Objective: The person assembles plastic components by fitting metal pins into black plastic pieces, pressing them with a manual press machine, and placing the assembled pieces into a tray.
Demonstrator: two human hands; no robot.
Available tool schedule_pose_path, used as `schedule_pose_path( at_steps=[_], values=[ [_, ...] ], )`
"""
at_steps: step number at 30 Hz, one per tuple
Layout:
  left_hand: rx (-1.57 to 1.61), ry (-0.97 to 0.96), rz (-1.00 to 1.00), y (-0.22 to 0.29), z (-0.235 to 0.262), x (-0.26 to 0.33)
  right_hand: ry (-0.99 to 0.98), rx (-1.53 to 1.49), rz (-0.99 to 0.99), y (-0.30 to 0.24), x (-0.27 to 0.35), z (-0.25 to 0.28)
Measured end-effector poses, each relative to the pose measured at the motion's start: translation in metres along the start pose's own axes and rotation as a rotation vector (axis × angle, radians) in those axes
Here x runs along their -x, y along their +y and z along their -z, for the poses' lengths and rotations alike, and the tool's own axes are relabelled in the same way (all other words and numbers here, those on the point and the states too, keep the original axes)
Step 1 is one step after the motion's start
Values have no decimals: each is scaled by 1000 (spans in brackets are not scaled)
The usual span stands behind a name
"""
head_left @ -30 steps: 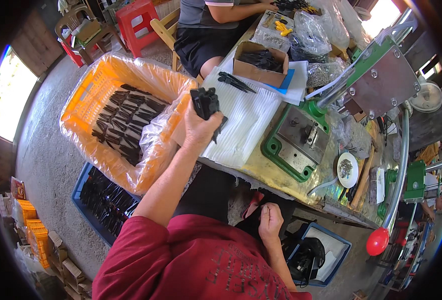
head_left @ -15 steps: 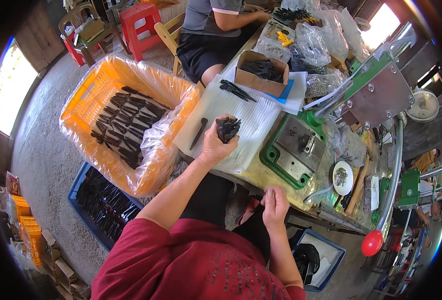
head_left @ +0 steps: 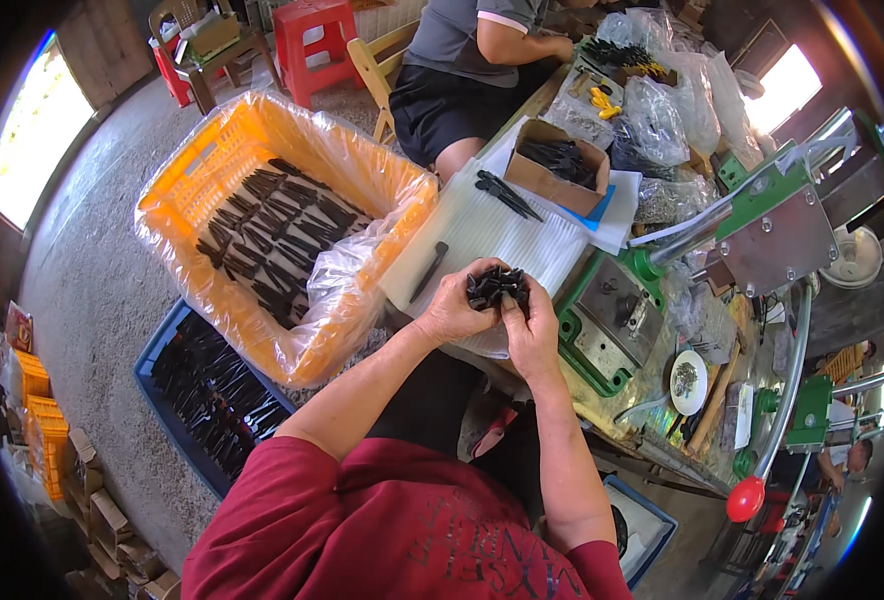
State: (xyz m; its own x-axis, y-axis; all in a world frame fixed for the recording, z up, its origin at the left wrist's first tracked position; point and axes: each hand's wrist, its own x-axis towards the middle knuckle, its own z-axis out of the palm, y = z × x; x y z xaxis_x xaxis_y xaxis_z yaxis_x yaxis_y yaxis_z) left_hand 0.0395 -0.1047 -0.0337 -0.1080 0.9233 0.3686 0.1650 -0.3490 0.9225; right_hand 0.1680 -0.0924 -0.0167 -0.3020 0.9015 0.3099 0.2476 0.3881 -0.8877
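Over the near edge of the worktable, my left hand (head_left: 454, 308) is wrapped round a bunch of short-ended black pieces (head_left: 495, 287), seen end-on. My right hand (head_left: 531, 332) closes on the same bunch from the other side, its thumb pressed against the ends. What the pieces are I cannot tell; they look like slim plastic handles. Beyond the hands lies a white ribbed foam sheet (head_left: 482, 238). One loose black piece (head_left: 429, 272) rests on it at the left, and a few more pieces (head_left: 507, 195) lie farther back.
An orange crate (head_left: 307, 368), lined with clear plastic, holds rows of black pieces at left. Below it stands a blue bin (head_left: 150, 375). A carton (head_left: 552, 188) of black pieces sits behind the sheet; a green press (head_left: 602, 325) stands right. A co-worker (head_left: 467, 50) sits beyond.
My right hand has come up from near my lap to the bunch, which is now gripped by both hands and turned end-on. The whole view has shifted slightly.
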Motion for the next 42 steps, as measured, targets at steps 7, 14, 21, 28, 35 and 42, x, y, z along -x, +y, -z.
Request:
schedule_pose_path(
  at_steps=[7, 14, 21, 28, 35, 42],
  values=[
    [-12, -37, 54, 3, -1, -3, -5, 143, 69, -5, -1, 0],
    [41, 101, 48, 3, -3, -4, -59, 269, 124, -31, -7, 0],
    [417, 377, 218, -4, -3, -13, 48, 97, 66, -10, 3, -3],
    [686, 588, 202, 21, 13, -13, -112, 617, 307, 7, 26, -12],
    [960, 537, 129, 61, 43, 12, -185, 735, 352, 16, 30, -10],
    [798, 542, 98, 91, 120, 73, -182, 716, 401, 25, 33, -11]
  ],
)
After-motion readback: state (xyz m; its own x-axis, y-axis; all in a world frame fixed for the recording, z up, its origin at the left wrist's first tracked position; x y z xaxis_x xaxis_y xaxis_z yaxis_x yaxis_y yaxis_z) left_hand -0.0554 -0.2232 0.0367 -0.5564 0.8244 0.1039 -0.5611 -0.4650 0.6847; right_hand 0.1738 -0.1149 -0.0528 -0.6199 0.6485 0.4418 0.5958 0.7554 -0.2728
